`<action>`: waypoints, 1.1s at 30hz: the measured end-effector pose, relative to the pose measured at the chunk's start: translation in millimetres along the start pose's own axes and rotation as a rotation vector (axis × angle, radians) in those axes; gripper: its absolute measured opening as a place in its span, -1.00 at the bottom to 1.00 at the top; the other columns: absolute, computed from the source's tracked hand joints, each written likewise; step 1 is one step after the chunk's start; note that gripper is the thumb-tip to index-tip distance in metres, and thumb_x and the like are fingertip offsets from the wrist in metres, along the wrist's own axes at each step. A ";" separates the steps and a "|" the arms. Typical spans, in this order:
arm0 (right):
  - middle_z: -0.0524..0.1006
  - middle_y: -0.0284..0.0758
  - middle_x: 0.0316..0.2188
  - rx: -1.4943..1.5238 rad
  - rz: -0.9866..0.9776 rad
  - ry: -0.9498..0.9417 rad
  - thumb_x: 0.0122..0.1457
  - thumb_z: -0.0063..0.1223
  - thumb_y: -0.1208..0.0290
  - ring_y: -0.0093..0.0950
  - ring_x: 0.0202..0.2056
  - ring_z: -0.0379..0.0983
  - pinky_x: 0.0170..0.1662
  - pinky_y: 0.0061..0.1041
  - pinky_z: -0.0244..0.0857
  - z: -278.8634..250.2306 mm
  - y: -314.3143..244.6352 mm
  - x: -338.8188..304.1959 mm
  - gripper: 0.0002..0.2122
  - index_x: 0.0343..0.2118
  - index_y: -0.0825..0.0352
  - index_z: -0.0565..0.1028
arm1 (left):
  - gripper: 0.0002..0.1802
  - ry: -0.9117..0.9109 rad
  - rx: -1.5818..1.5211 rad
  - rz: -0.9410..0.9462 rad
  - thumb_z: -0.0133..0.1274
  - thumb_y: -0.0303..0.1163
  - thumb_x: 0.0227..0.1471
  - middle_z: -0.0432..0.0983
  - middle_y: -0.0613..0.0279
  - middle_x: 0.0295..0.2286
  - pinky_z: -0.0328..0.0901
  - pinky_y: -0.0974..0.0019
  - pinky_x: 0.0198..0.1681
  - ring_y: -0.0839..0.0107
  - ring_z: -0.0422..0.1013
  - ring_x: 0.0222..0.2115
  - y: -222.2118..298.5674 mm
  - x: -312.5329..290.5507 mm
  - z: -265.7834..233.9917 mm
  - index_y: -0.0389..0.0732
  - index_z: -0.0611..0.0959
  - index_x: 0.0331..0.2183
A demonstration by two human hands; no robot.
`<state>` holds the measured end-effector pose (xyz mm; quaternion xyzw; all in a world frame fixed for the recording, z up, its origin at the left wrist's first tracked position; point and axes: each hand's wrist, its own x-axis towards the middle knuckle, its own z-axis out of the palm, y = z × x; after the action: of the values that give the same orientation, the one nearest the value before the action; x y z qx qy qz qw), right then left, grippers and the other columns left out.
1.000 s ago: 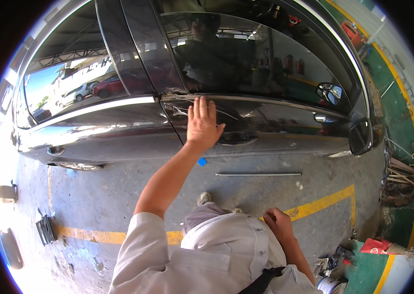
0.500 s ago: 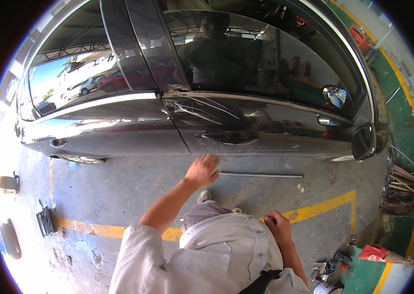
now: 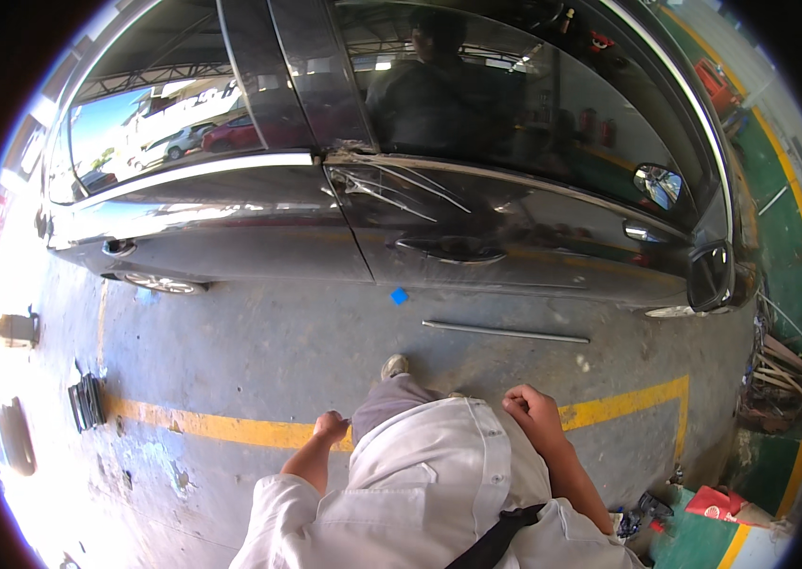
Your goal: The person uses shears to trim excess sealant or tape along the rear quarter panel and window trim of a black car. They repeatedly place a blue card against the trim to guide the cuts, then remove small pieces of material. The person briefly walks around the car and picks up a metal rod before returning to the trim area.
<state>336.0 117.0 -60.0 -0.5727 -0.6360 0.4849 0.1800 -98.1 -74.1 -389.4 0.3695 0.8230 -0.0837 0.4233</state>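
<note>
My left hand (image 3: 330, 426) hangs low beside my left thigh with the fingers curled in; I see nothing in it. On the other side of my body, my right hand (image 3: 534, 408) is loosely closed at hip height, and no object shows in it. Neither hand touches the dark car (image 3: 268, 251) in front of me. Its front door (image 3: 534, 213) carries bright scratches and damage below the window's rear corner. A small blue square piece (image 3: 399, 296) appears near the car's lower edge. A long thin metal trim strip (image 3: 505, 331) lies on the floor between me and the door.
A yellow line (image 3: 230, 428) crosses the grey floor under me. Dark stacked pieces (image 3: 87, 402) lie at the left. Scrap strips (image 3: 790, 365) are heaped at the right, and a red bag (image 3: 719, 504) lies on green floor at the lower right.
My left hand has drawn back from near the car door to beside my thigh. The blue piece now shows about where that hand was. My right hand has risen slightly.
</note>
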 end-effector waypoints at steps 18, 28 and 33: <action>0.68 -0.20 -0.38 -0.043 -0.080 -0.215 0.23 0.23 0.25 -0.43 -0.38 0.63 -0.24 -0.44 0.49 -4.3 10.3 12.2 -0.73 -0.21 0.41 0.59 | -0.68 0.027 0.001 0.018 0.20 -0.14 0.04 0.67 0.05 -0.09 0.51 0.14 -0.02 0.09 0.60 -0.05 8.3 -21.9 63.2 -0.04 0.79 -0.17; 0.68 -0.12 -0.36 -0.172 -0.192 -0.440 0.20 0.21 0.22 -0.23 -0.35 0.65 -0.25 -0.31 0.49 9.8 30.1 15.9 -0.73 -0.24 0.38 0.58 | -0.72 0.039 -0.033 -0.043 0.11 -0.24 0.09 0.68 0.03 -0.12 0.53 0.12 -0.07 0.09 0.62 -0.09 -7.6 -93.8 124.1 -0.14 0.79 -0.23; 0.67 -0.14 -0.40 -0.252 -0.246 -0.435 0.20 0.23 0.24 -0.25 -0.37 0.64 -0.26 -0.33 0.48 19.7 50.3 12.9 -0.74 -0.24 0.36 0.59 | -0.65 0.180 -0.194 -0.052 0.16 -0.13 0.04 0.70 -0.03 -0.27 0.48 0.04 -0.06 -0.03 0.61 -0.16 -29.0 -117.8 137.1 -0.16 0.80 -0.25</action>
<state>344.8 114.3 -114.7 -0.3915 -0.7797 0.4881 0.0242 12.6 -219.9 -391.2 0.3117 0.8711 0.0187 0.3792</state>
